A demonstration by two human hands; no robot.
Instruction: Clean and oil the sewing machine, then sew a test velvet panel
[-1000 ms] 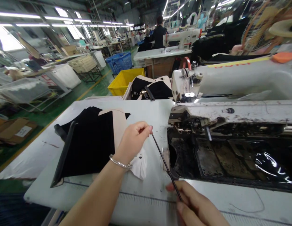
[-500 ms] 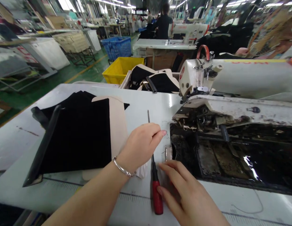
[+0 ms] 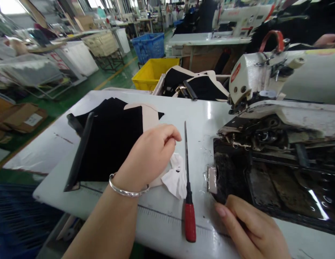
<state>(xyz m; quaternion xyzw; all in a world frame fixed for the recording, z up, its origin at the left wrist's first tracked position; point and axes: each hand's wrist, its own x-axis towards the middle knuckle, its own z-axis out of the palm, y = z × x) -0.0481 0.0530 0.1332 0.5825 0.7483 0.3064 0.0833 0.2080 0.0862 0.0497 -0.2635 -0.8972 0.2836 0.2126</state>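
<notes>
Screwdriver points away, tip farthest — long axis running near-to-far.

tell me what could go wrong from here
The tipped-back sewing machine head could drop if knocked, and the right hand is near the oil pan under it. The red-handled screwdriver lies loose on the table and might roll. The pan looks oily, so that hand could stain the beige-trimmed black fabric.

Left of the metal-shafted, smooth plastic-handled screwdriver lies matt black cloth; right of it, a glossy, wet-looking pan.
</notes>
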